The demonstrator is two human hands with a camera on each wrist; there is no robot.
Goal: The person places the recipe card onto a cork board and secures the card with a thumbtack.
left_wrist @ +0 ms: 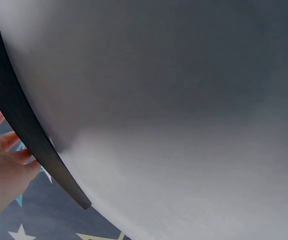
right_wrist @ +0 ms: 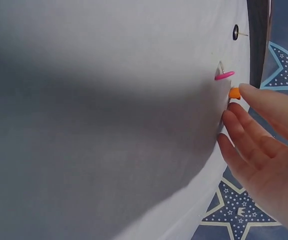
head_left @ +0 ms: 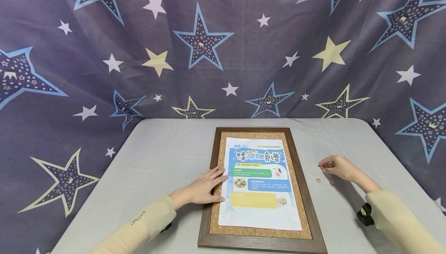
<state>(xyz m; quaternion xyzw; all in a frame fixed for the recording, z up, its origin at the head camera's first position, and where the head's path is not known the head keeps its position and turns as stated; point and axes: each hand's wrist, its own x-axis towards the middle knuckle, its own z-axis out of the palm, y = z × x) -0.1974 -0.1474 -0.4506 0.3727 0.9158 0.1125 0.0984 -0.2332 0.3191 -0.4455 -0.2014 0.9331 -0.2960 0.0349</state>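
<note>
- A brown-framed rectangular cork board (head_left: 261, 241) lies to the left of the right hand (head_left: 339, 167), its long axis running away from the person; a printed blue-and-white paper sheet (head_left: 260, 184) rests on it.
- Beyond the board's right edge, the right thumb and forefinger pinch a small orange pushpin (right_wrist: 235, 93); whether it clears the grey-covered table (head_left: 167, 145) cannot be told.
- A pink disc-headed pin (right_wrist: 224, 76) and a black round-headed pin (right_wrist: 235, 32) lie nearby.
- The left hand (head_left: 207, 187), fingers spread, rests across the frame's left side.
</note>
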